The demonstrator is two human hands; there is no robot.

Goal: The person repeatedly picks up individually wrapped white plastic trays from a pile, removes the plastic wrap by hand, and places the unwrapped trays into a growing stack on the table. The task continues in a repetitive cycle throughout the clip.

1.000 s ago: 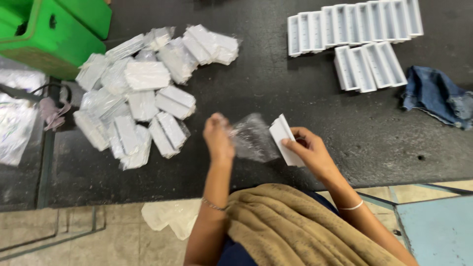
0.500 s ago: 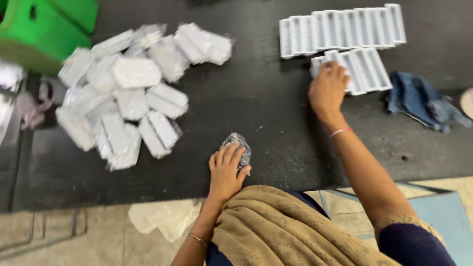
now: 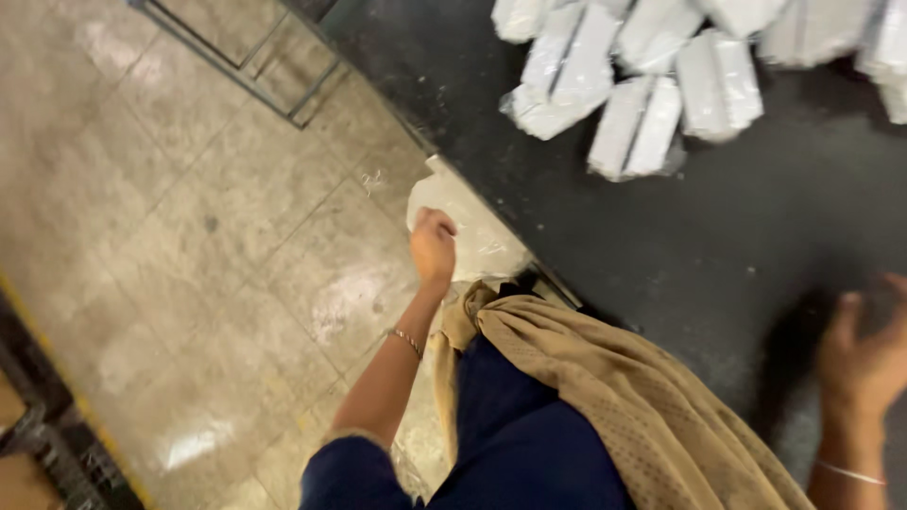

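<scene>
My left hand (image 3: 433,247) is stretched down past the table's edge, fingers curled shut, pressed against a pale plastic bag (image 3: 482,241) that hangs off that edge. Anything inside the fist is hidden. My right hand (image 3: 864,354) is blurred at the right, fingers apart and holding nothing, hovering over the black table top (image 3: 718,236). A heap of white wrapped packets (image 3: 633,76) lies on the table at the top of the view, apart from both hands.
A tan shawl (image 3: 605,378) and dark blue clothing cover my lap at the bottom. A shiny tiled floor (image 3: 189,236) fills the left. A metal frame (image 3: 236,76) stands on the floor beside the table's corner.
The view has swung down and left toward the floor. My left hand moved off the table with the crumpled wrapper to the hanging bag. My right hand came back from the white trays.
</scene>
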